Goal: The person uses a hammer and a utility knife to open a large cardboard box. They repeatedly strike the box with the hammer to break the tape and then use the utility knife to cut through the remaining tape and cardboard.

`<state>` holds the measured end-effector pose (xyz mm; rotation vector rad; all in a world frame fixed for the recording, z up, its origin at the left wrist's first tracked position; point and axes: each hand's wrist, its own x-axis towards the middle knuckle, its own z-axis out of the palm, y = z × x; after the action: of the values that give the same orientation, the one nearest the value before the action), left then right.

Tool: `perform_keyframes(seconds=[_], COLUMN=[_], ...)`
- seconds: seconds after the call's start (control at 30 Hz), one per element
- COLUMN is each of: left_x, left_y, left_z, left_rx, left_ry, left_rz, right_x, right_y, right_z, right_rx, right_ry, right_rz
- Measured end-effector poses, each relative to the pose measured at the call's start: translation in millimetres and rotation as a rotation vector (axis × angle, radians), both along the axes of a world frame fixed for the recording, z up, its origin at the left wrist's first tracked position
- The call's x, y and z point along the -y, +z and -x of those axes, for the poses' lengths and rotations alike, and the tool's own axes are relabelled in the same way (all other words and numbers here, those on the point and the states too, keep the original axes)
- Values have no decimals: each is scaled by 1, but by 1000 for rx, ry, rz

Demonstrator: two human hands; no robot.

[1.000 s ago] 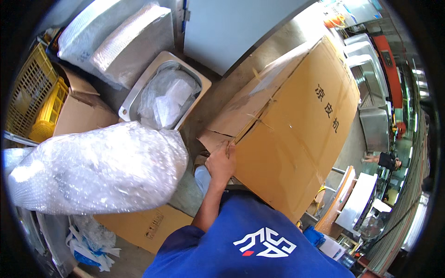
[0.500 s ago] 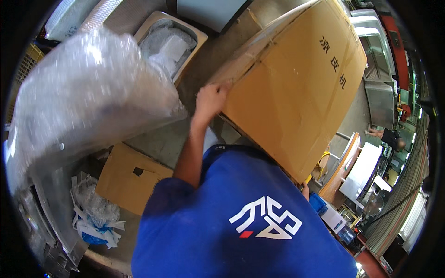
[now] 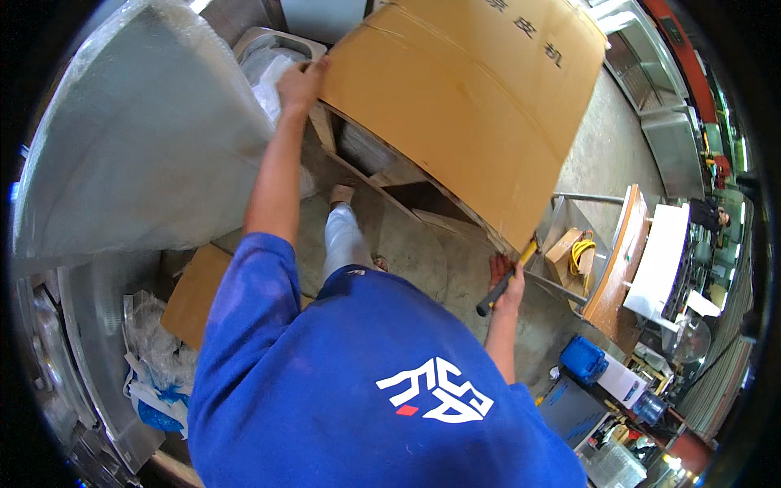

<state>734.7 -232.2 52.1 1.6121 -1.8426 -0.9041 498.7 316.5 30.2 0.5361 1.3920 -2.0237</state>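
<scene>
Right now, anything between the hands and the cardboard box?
Left hand: nothing visible, it grips the near left corner of the cardboard box. Right hand: the yellow-and-black tool in its grip sits at the near right corner; whether that hand also touches cardboard is unclear.

A large, brown cardboard carton point(image 3: 464, 106) fills the upper middle of the view, running beyond the top edge. Its broad printed face is turned up, bearing dark characters and faint creases. The carton sits slantwise, its near edge sloping from upper left down to lower right. Beneath that edge, pale wooden slats point(image 3: 322, 126) frame dark openings. The left hand point(image 3: 299, 85) grips the carton's left corner. A hammer-like tool point(image 3: 498, 292) with a black grip and yellow shaft lies diagonally in the right hand point(image 3: 508, 291), yellow end by the carton's lower-right corner.
</scene>
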Motion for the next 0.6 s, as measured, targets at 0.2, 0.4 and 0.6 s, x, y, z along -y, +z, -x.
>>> perform_keyframes(seconds=[0.2, 0.4, 0.6], left_x=[-42, -4, -5], left_y=[-15, -34, -20], left_z=[-15, -32, -28], left_rx=[-92, 18, -229], left_ry=[172, -36, -128], left_rz=[107, 74, -22], right_x=[-75, -163, -219], right_y=[8, -25, -61], right_z=[-46, -119, -184], right_rx=[60, 214, 314], right_ry=[111, -105, -427], right_rz=[14, -139, -62])
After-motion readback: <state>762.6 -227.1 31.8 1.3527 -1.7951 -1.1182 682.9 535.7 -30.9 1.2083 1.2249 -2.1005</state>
